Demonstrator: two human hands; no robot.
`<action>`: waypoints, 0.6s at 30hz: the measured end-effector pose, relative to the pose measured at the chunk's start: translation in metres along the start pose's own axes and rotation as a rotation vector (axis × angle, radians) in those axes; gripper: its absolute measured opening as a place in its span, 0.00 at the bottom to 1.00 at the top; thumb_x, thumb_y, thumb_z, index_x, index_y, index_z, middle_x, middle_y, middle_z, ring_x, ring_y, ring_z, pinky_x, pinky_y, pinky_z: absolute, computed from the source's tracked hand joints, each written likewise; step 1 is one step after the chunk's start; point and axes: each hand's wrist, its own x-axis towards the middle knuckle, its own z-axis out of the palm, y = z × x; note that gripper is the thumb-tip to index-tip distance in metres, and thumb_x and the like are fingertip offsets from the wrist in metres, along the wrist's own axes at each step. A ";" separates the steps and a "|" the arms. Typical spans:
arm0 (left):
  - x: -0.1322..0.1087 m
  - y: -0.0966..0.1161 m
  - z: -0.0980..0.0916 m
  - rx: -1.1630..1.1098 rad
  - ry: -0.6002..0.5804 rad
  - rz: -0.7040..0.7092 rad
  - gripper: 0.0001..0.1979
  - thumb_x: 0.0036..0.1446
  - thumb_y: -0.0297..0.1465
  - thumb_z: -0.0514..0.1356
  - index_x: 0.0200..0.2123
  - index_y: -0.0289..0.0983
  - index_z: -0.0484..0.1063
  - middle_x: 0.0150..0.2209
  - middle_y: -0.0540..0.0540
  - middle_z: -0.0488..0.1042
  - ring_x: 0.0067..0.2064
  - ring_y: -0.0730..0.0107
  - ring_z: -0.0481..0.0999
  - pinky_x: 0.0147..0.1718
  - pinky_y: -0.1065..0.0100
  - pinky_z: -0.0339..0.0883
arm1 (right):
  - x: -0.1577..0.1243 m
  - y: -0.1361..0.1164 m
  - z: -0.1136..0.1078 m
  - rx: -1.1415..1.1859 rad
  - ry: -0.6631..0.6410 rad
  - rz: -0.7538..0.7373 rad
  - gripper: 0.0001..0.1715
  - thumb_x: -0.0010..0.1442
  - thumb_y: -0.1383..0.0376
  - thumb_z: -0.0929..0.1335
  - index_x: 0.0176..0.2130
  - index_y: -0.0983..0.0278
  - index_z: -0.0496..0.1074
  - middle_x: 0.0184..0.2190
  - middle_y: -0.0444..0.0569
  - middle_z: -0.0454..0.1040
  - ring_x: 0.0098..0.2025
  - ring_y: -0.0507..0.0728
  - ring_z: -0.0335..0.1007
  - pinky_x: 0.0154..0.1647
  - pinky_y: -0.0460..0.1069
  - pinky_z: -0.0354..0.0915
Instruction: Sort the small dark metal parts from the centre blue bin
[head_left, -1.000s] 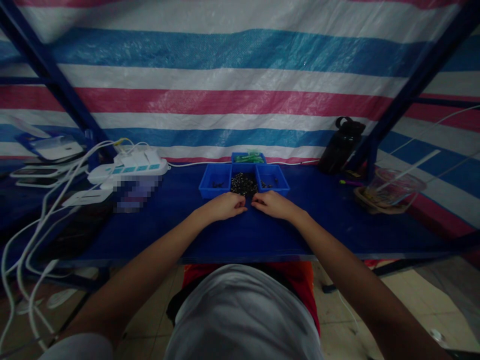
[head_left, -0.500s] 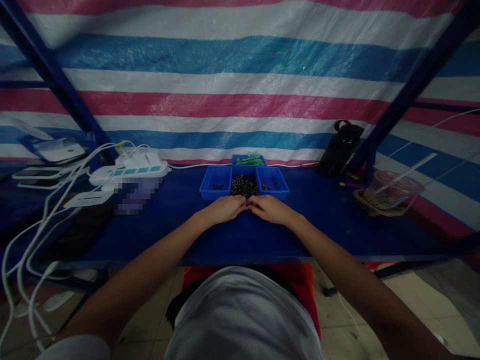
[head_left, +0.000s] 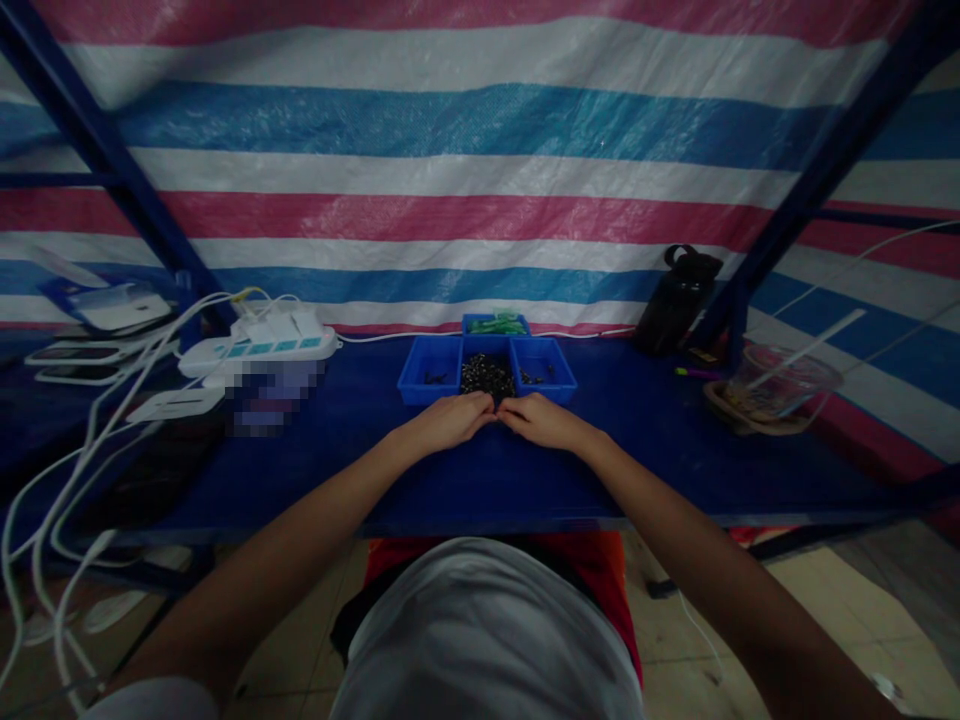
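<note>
My left hand (head_left: 459, 418) and my right hand (head_left: 534, 418) meet fingertip to fingertip at the near edge of the middle blue bin. Both are closed in a pinch; whatever lies between the fingers is too small to make out. Right behind them, a heap of small dark, shiny parts (head_left: 487, 373) fills the middle bin. The left blue bin (head_left: 415, 388) holds a few small dark pieces (head_left: 435, 378), and some more pieces (head_left: 531, 377) lie in the right blue bin (head_left: 564, 383). At the back, a smaller blue bin (head_left: 466, 326) contains green packets (head_left: 499, 324).
On the left of the blue table (head_left: 480, 490) are a white power strip (head_left: 262, 350), tangled white cables (head_left: 90, 440) and phones (head_left: 79, 353). To the right stand a black bottle (head_left: 677, 300) and a clear plastic cup (head_left: 791, 380) with a straw. Striped sheeting (head_left: 465, 215) hangs behind.
The view has shifted slightly. Both hands stay together at the middle bin's near edge, with the fingertips moved only a little.
</note>
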 end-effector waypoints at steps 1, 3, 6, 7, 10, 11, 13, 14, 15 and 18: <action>0.000 -0.001 0.000 -0.009 0.009 0.003 0.09 0.65 0.35 0.49 0.37 0.37 0.65 0.37 0.47 0.71 0.38 0.68 0.72 0.33 0.71 0.62 | 0.000 -0.001 -0.001 0.011 0.004 0.003 0.11 0.64 0.67 0.60 0.34 0.66 0.70 0.25 0.44 0.71 0.26 0.49 0.64 0.29 0.44 0.54; 0.000 -0.002 0.000 -0.033 0.025 0.005 0.09 0.65 0.35 0.49 0.37 0.37 0.65 0.37 0.47 0.71 0.38 0.68 0.72 0.33 0.71 0.61 | -0.001 -0.001 -0.002 0.020 0.017 0.016 0.11 0.64 0.67 0.60 0.34 0.66 0.70 0.24 0.44 0.71 0.26 0.49 0.64 0.29 0.44 0.54; 0.000 -0.004 0.000 -0.068 0.027 -0.005 0.10 0.64 0.36 0.50 0.37 0.37 0.66 0.34 0.47 0.72 0.35 0.69 0.72 0.31 0.72 0.60 | -0.001 -0.001 -0.003 0.020 0.036 0.043 0.10 0.64 0.67 0.60 0.36 0.66 0.69 0.25 0.44 0.71 0.26 0.49 0.65 0.30 0.44 0.54; 0.000 -0.005 0.000 -0.075 0.022 -0.010 0.10 0.63 0.36 0.51 0.36 0.37 0.67 0.33 0.48 0.73 0.34 0.69 0.72 0.30 0.72 0.59 | -0.001 -0.001 -0.003 0.020 0.042 0.049 0.09 0.64 0.67 0.60 0.36 0.66 0.69 0.25 0.44 0.71 0.26 0.49 0.65 0.30 0.44 0.54; 0.001 -0.007 0.000 -0.092 0.016 -0.018 0.09 0.62 0.35 0.52 0.35 0.36 0.68 0.31 0.48 0.73 0.32 0.70 0.72 0.28 0.72 0.58 | -0.001 0.000 -0.002 0.013 0.057 0.058 0.09 0.64 0.67 0.61 0.38 0.66 0.69 0.26 0.44 0.72 0.26 0.49 0.65 0.30 0.44 0.55; 0.001 -0.007 0.000 -0.101 0.018 -0.019 0.09 0.62 0.34 0.52 0.35 0.36 0.68 0.31 0.48 0.73 0.32 0.70 0.72 0.28 0.72 0.58 | -0.001 0.001 -0.002 0.010 0.059 0.057 0.08 0.63 0.67 0.61 0.38 0.66 0.69 0.26 0.44 0.72 0.26 0.49 0.65 0.30 0.44 0.55; 0.002 -0.007 0.000 -0.120 0.028 -0.023 0.08 0.61 0.34 0.53 0.35 0.36 0.68 0.30 0.48 0.72 0.31 0.71 0.71 0.29 0.73 0.58 | -0.001 0.002 -0.001 0.008 0.056 0.050 0.08 0.63 0.67 0.62 0.39 0.65 0.69 0.26 0.45 0.72 0.27 0.50 0.66 0.30 0.44 0.55; 0.002 -0.008 0.000 -0.129 0.032 -0.027 0.08 0.60 0.33 0.54 0.35 0.36 0.68 0.30 0.48 0.72 0.31 0.71 0.71 0.29 0.73 0.58 | -0.001 0.002 -0.001 0.007 0.054 0.046 0.07 0.62 0.68 0.62 0.39 0.65 0.69 0.27 0.45 0.72 0.27 0.50 0.66 0.30 0.43 0.55; 0.002 -0.008 0.001 -0.136 0.035 -0.032 0.08 0.60 0.33 0.54 0.35 0.36 0.69 0.29 0.48 0.72 0.30 0.71 0.71 0.29 0.73 0.58 | -0.001 0.002 -0.001 0.005 0.050 0.042 0.07 0.62 0.68 0.62 0.39 0.65 0.69 0.27 0.45 0.73 0.28 0.50 0.67 0.30 0.44 0.56; 0.003 -0.010 0.001 -0.145 0.047 -0.039 0.07 0.59 0.33 0.55 0.34 0.36 0.69 0.28 0.49 0.71 0.29 0.71 0.70 0.28 0.73 0.58 | -0.001 0.004 0.000 0.000 0.039 0.046 0.07 0.61 0.68 0.63 0.39 0.65 0.69 0.27 0.45 0.73 0.29 0.50 0.67 0.31 0.44 0.57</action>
